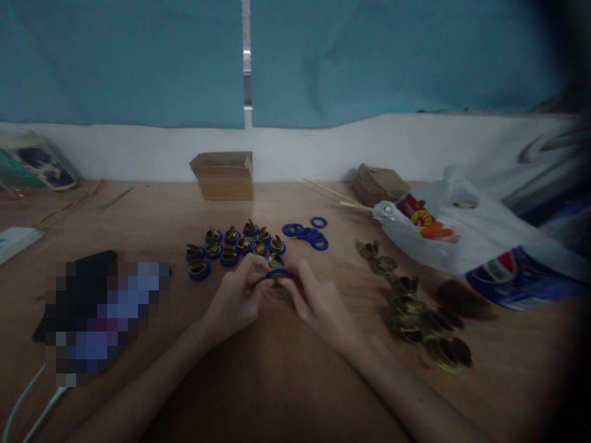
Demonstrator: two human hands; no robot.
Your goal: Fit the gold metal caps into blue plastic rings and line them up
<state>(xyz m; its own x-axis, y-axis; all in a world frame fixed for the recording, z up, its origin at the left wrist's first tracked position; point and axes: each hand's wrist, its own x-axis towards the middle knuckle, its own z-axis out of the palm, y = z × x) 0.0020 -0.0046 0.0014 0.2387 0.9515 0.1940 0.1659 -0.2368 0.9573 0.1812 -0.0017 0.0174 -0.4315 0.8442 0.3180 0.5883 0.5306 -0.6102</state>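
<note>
Between the fingertips of both hands is a round brass-coloured piece with a hinged flap and a blue ring (276,272) around it. My left hand (240,296) pinches its left side, and my right hand (318,300) grips the right side. Fingers cover part of it. Just beyond my left hand stand several like brass pieces with blue rings (229,256), flaps raised. Loose blue rings (305,233) lie in a small overlapping group past my right hand. Several brass pieces without rings (409,304) are spread to the right, somewhat blurred.
An open cardboard box (225,178) stands by the wall. On the right are a brown packet (379,183), a white plastic bag (443,246) with thin sticks and a blue Pepsi package (521,277). At left lies a blurred-out device (115,320) with white cables.
</note>
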